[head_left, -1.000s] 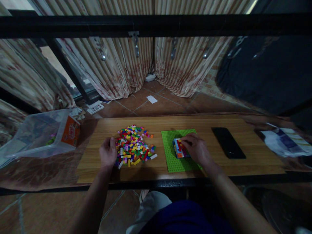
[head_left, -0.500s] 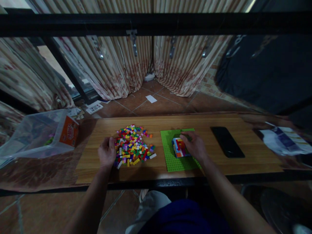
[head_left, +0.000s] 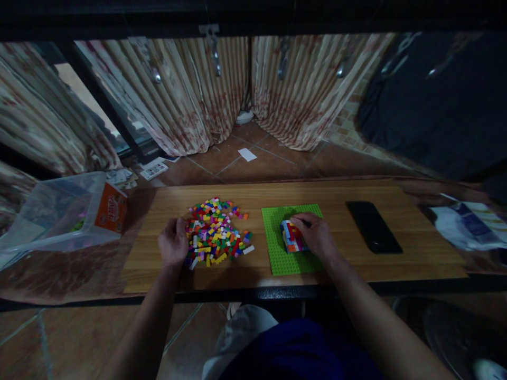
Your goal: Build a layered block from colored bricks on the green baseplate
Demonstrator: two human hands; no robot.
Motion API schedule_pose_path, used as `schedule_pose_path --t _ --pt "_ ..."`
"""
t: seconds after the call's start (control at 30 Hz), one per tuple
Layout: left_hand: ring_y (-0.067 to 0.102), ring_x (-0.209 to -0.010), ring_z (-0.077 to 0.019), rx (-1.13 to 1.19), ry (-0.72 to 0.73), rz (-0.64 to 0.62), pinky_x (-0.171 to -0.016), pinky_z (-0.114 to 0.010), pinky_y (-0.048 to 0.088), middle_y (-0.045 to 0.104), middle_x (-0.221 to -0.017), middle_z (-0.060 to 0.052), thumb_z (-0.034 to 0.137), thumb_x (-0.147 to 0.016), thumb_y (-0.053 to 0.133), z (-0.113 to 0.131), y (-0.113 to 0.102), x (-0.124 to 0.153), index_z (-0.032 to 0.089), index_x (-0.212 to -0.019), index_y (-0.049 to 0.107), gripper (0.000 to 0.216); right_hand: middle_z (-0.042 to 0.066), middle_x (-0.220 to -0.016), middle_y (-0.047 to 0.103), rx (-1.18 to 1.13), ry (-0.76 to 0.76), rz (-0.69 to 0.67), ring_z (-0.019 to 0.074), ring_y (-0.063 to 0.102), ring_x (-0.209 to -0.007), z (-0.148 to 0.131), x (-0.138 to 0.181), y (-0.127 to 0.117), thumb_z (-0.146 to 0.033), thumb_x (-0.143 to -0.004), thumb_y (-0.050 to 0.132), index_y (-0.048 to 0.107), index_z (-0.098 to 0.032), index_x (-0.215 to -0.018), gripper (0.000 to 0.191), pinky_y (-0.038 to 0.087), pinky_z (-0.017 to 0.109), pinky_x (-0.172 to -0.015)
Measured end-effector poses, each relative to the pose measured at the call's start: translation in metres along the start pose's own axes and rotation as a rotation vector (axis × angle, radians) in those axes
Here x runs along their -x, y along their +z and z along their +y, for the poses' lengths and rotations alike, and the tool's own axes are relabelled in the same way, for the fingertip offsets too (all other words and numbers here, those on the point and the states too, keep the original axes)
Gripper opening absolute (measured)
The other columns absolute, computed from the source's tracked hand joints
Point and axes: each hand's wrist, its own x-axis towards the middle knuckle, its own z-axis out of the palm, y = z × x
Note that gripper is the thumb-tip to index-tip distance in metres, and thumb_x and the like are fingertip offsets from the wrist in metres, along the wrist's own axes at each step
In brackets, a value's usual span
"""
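My right hand [head_left: 316,236] is over a small build of coloured toy bricks [head_left: 290,244], fingers pinched together at its top. What lies between those fingertips is too small and shaded to make out. The build shows red, blue, white and orange bricks and stands on a green studded baseplate [head_left: 278,265]; the hand covers its right side. At the left edge of a pile of loose toy bricks [head_left: 217,232] rests my left hand [head_left: 173,244], its fingers curled in. Whether it holds a brick is hidden.
A black phone [head_left: 373,227] lies right of the baseplate on the wooden board [head_left: 253,196]. To the left stands a clear plastic box [head_left: 59,211] with an orange label. A white and blue plastic packet [head_left: 469,224] is at the far right.
The view has tilted down slightly. My right hand's fingers have shifted slightly left over the brick build. My left hand stays beside the pile.
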Motion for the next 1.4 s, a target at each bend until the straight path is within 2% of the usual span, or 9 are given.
schedule_pose_path --t 0.27,0.4,0.5,0.57,0.7,0.8,0.97,1.2,1.4 --pt "0.06 -0.069 -0.0174 0.018 0.009 0.009 -0.061 -0.026 0.04 0.065 -0.071 -0.004 0.036 -0.089 0.042 0.002 -0.001 0.0 0.02 -0.071 0.057 0.028 0.005 -0.086 0.072 -0.094 0.019 0.034 0.0201 0.065 -0.082 -0.001 0.0 -0.002 -0.049 -0.081 0.057 0.072 -0.019 -0.085 0.035 0.049 0.035 -0.077" --pt "0.06 -0.071 -0.0181 0.017 0.018 0.01 -0.061 -0.026 0.041 0.065 -0.071 -0.005 0.039 -0.088 0.042 -0.001 0.0 0.0 0.02 -0.073 0.058 0.029 0.006 -0.083 0.073 -0.153 0.084 0.23 0.0207 0.065 -0.078 -0.009 -0.001 -0.014 -0.052 -0.084 0.051 0.072 -0.017 -0.086 0.041 0.049 0.033 -0.071" --pt "0.06 -0.069 -0.0177 0.013 0.017 0.011 -0.06 -0.026 0.04 0.065 -0.071 -0.005 0.04 -0.089 0.041 -0.001 0.0 0.0 0.02 -0.072 0.057 0.031 0.007 -0.083 0.072 -0.152 0.029 0.372 0.0212 0.065 -0.081 -0.023 0.004 -0.024 -0.047 -0.086 0.05 0.071 -0.016 -0.083 0.038 0.049 0.032 -0.072" --pt "0.059 -0.068 -0.0173 0.005 0.019 0.019 -0.06 -0.026 0.039 0.065 -0.07 -0.004 0.04 -0.089 0.04 -0.001 0.0 0.0 0.02 -0.071 0.057 0.031 0.007 -0.081 0.072 -0.143 -0.013 0.393 0.0209 0.065 -0.081 -0.034 0.012 -0.026 -0.045 -0.087 0.051 0.071 -0.016 -0.082 0.035 0.049 0.032 -0.072" --pt "0.058 -0.067 -0.0164 0.006 0.021 0.018 -0.06 -0.025 0.038 0.062 -0.067 -0.003 0.039 -0.089 0.04 0.001 0.0 0.002 0.02 -0.069 0.055 0.031 0.006 -0.086 0.071 -0.128 -0.09 0.258 0.0202 0.065 -0.081 -0.057 0.04 -0.012 -0.041 -0.089 0.051 0.071 -0.02 -0.087 0.029 0.049 0.033 -0.073" --pt "0.057 -0.065 -0.0159 0.016 0.016 0.013 -0.059 -0.026 0.038 0.061 -0.065 -0.002 0.038 -0.09 0.04 0.002 0.001 0.003 0.021 -0.068 0.053 0.031 0.004 -0.094 0.07 -0.107 -0.2 0.102 0.0211 0.063 -0.092 -0.07 0.064 0.012 -0.036 -0.09 0.053 0.07 -0.025 -0.091 0.02 0.048 0.038 -0.085" --pt "0.059 -0.068 -0.0166 0.012 0.006 0.02 -0.061 -0.026 0.04 0.064 -0.069 -0.004 0.036 -0.091 0.04 0.002 0.001 0.003 0.021 -0.069 0.055 0.03 0.004 -0.1 0.068 -0.044 -0.347 -0.18 0.0207 0.06 -0.097 -0.077 0.093 0.055 -0.025 -0.091 0.051 0.067 -0.026 -0.099 0.018 0.05 0.037 -0.085" --pt "0.06 -0.069 -0.0164 0.027 0.018 0.022 -0.063 -0.026 0.04 0.063 -0.07 -0.003 0.037 -0.091 0.04 0.002 0.0 0.005 0.021 -0.07 0.055 0.03 0.007 -0.105 0.064 0.156 -0.502 -0.257 0.025 0.054 -0.101 -0.091 0.093 0.099 -0.02 -0.088 0.053 0.068 -0.026 -0.1 0.021 0.047 0.042 -0.089" --pt "0.06 -0.072 -0.0166 0.03 0.027 0.019 -0.064 -0.026 0.041 0.064 -0.071 -0.004 0.036 -0.092 0.04 -0.003 0.002 0.003 0.021 -0.071 0.055 0.03 0.009 -0.105 0.062 0.244 -0.453 -0.231 0.0255 0.052 -0.099 -0.088 0.083 0.104 -0.016 -0.088 0.049 0.068 -0.023 -0.103 0.025 0.046 0.042 -0.087"
